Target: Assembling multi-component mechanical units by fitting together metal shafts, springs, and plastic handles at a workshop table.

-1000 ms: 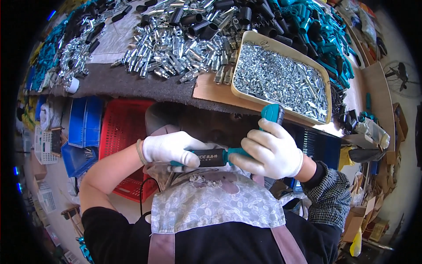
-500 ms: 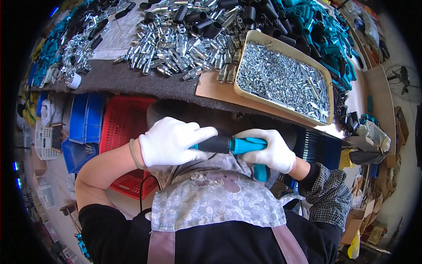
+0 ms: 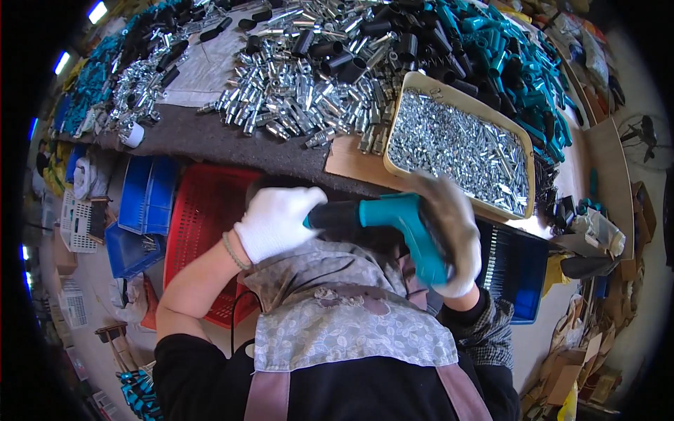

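A pistol-shaped tool (image 3: 420, 242) with a teal body and handle lies across my front, above the lap. My left hand (image 3: 279, 219), in a white glove, is closed round the end of its black barrel sleeve (image 3: 337, 216). A bit of teal shows at the edge of that grip. Beside the teal handle is my right hand (image 3: 462, 238), gloved and blurred, its greyish palm facing the tool. Its fingers are stretched toward the bench, not wrapped round the handle. Whether the palm touches the handle cannot be made out.
On the bench sit a cream tray (image 3: 460, 105) of small metal parts, a heap of metal fittings (image 3: 302, 102), black sleeves (image 3: 351, 70) and teal handles (image 3: 491, 49). Below its edge are a red crate (image 3: 200, 210), blue bins (image 3: 144, 196) and a dark blue crate (image 3: 523, 281).
My right hand has loosened from the teal body and swung outward, fingers straightened. The tool's handle now shows fully, pointing toward me. My left hand keeps its hold on the black end.
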`<state>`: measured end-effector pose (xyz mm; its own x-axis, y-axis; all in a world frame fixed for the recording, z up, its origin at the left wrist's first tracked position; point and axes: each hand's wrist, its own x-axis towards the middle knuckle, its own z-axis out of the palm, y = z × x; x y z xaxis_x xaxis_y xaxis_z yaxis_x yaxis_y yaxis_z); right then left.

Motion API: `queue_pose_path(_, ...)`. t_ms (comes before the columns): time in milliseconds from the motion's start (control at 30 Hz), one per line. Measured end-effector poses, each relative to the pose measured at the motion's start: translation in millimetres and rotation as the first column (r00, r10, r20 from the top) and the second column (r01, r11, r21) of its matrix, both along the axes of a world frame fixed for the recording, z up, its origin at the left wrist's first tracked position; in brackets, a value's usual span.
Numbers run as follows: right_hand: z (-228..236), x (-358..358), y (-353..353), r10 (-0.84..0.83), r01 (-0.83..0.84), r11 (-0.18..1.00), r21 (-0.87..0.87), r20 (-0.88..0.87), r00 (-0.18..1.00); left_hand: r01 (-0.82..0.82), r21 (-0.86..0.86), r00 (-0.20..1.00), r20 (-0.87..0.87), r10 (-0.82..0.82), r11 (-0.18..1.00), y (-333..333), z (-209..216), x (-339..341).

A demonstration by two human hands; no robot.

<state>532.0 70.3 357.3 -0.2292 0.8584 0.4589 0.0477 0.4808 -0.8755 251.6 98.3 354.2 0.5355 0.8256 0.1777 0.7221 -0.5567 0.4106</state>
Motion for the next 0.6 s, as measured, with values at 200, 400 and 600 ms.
queue_pose_path(200, -16, 3, 12, -0.183, 0.173, 0.983, -0.066, -0.219, 0.958, 0.177, 0.049, 0.97, 0.163, -0.183, 0.983, -28, -8, 1)
queue_pose_path(400, 12, -18, 9, 0.235, -0.265, 0.93, 0.254, 0.143, 0.961, -0.118, 0.07, 0.99, 0.09, 0.112, 0.991, -47, -56, -15)
queue_pose_path(600, 4, -23, 5, 0.052, -0.071, 0.975, 0.211, 0.092, 0.994, -0.322, -0.067, 0.872, 0.369, 0.323, 0.944, -42, -43, -21)
